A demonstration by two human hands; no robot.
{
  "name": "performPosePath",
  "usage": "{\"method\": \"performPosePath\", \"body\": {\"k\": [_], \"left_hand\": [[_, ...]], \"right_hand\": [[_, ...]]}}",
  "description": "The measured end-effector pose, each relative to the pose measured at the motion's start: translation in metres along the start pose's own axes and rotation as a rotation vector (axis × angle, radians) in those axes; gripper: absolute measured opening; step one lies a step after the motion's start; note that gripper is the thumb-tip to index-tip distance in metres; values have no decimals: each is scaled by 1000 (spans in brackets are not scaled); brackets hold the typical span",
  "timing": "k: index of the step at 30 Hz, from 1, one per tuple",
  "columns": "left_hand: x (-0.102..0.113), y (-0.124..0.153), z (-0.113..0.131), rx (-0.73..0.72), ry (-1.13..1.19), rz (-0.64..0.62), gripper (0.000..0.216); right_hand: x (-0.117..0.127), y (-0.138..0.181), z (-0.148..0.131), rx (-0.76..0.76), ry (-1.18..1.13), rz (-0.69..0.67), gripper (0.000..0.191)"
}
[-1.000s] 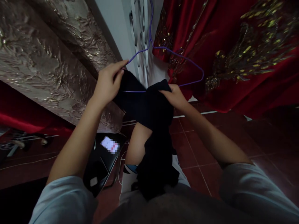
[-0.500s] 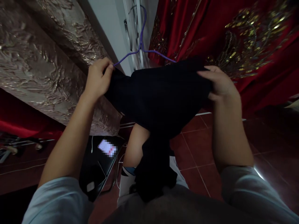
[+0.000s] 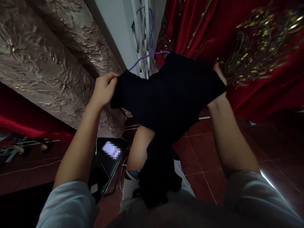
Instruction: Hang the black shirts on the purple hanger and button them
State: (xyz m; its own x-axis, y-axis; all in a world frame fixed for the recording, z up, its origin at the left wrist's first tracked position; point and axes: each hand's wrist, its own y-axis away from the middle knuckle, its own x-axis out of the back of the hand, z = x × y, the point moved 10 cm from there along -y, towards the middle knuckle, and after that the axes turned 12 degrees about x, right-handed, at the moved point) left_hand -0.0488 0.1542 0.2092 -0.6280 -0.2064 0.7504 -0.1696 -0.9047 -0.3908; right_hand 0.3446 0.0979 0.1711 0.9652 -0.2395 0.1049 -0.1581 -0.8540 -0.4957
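Note:
A black short-sleeved shirt (image 3: 166,91) hangs on a purple wire hanger (image 3: 140,59), whose shoulders run in under the cloth at the neck opening. The hanger's hook is on a white metal rack (image 3: 145,41). At the shirt's left sleeve side, my left hand (image 3: 105,88) is closed, pinching the cloth's edge between thumb and fingers. My right hand (image 3: 220,73) is behind the right end of the shirt; the cloth covers most of it, and only a bit of finger shows past the edge. The lower shirt droops in dark folds onto my lap.
Left stands a beige embossed curtain-like fabric (image 3: 59,69); right hangs red cloth (image 3: 190,28) with gold sequins (image 3: 263,47). A lit phone (image 3: 111,149) and a white cable lie on a black surface (image 3: 99,164) by my leg. Red tiles (image 3: 201,152) cover the floor.
My right hand has gone from gripping the shirt's right edge in plain view to behind the cloth, which is now spread wider. The right shoulder sits further up the hanger.

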Motion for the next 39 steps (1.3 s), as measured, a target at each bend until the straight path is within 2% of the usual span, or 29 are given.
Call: {"method": "performPosePath", "body": {"k": [2, 5, 8, 11, 13, 15, 17, 18, 19, 20, 21, 23, 24, 25, 26, 27, 29, 31, 32, 33, 36, 37, 39], "left_hand": [[-1, 4, -4, 22, -24, 15, 54], [5, 4, 10, 20, -23, 85, 41], [16, -3, 39, -16, -8, 148, 37], [27, -5, 77, -134, 6, 172, 34], [34, 4, 101, -214, 17, 205, 35], [40, 17, 118, -226, 59, 230, 35], [34, 29, 127, -169, 210, 130, 36], [25, 34, 131, -127, 340, 13, 39], [14, 40, 134, -74, 487, -117, 40], [3, 47, 136, -7, 618, -231, 39], [-7, 55, 135, 65, 707, -312, 37], [-15, 72, 128, 182, 730, -371, 41], [-17, 82, 123, 212, 688, -391, 44], [-18, 92, 119, 217, 639, -440, 45], [-19, 105, 117, 202, 593, -519, 43], [-19, 118, 115, 177, 547, -607, 40], [-13, 141, 111, 119, 430, -746, 32], [0, 156, 107, 60, 304, -807, 28], [8, 159, 105, 37, 253, -803, 28], [18, 157, 103, 24, 215, -772, 29], [48, 135, 88, 89, 205, -552, 27], [56, 126, 79, 143, 223, -478, 26], [62, 113, 62, 251, 268, -392, 27]], "right_hand": [[8, 2, 0, -34, -71, 5, 55], [10, 3, -11, -54, -170, 59, 44], [1, 3, -26, -24, -200, 124, 44], [-9, 13, -34, -21, -229, 176, 45], [-7, 26, -46, 58, -256, 236, 44], [0, 48, -68, 210, -242, 303, 44], [4, 75, -90, 324, -168, 341, 41], [-1, 88, -101, 365, -105, 303, 38], [-15, 99, -112, 404, -39, 193, 33], [-39, 110, -123, 454, 24, -1, 37], [-68, 123, -131, 495, 58, -234, 53], [-119, 156, -136, 540, 78, -692, 94], [-134, 169, -135, 534, 49, -851, 107], [-142, 174, -134, 522, 15, -940, 112], [-143, 173, -131, 510, -11, -960, 107], [-138, 164, -128, 503, -19, -922, 95], [-113, 131, -116, 487, 36, -683, 67], [-79, 99, -95, 444, 141, -403, 56], [-67, 88, -82, 409, 173, -327, 57], [-60, 81, -66, 354, 175, -311, 57], [-62, 78, -12, 52, 25, -429, 35], [-62, 79, 0, -52, -55, -428, 35], [-59, 76, 11, -175, -190, -328, 39]]}}
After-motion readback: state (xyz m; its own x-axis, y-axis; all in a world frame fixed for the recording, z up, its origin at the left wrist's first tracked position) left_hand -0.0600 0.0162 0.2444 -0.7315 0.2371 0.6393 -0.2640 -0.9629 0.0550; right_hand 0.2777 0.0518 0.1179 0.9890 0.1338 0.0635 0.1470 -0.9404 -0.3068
